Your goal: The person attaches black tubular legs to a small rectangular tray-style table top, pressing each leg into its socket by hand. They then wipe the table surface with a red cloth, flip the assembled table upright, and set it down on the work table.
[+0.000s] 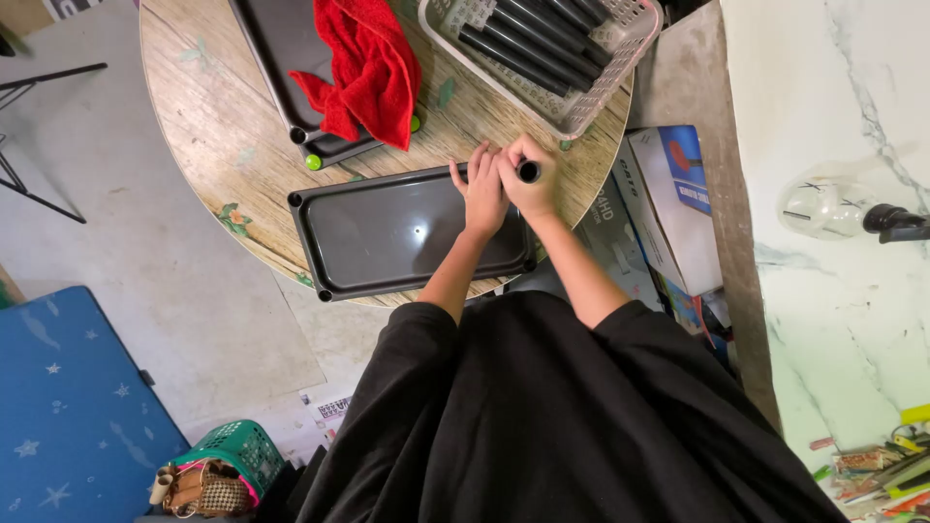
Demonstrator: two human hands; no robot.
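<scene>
My right hand [531, 184] is closed around a short black tube [529, 172], held upright so its round end faces the camera. My left hand [482, 194] rests beside it with fingers spread, touching the tube and the right hand. Both hands hover over the right end of a dark rectangular tray [387, 232] that lies on a round wooden table [213, 126].
A red cloth [368, 73] lies over a stack of dark trays [281, 68] at the back. A pale plastic basket [635, 53] holds several black tubes. Cardboard boxes [668, 203] stand right of the table, beside a white marble surface [833, 291]. A green basket [237, 450] and blue mat [68, 416] lie on the floor.
</scene>
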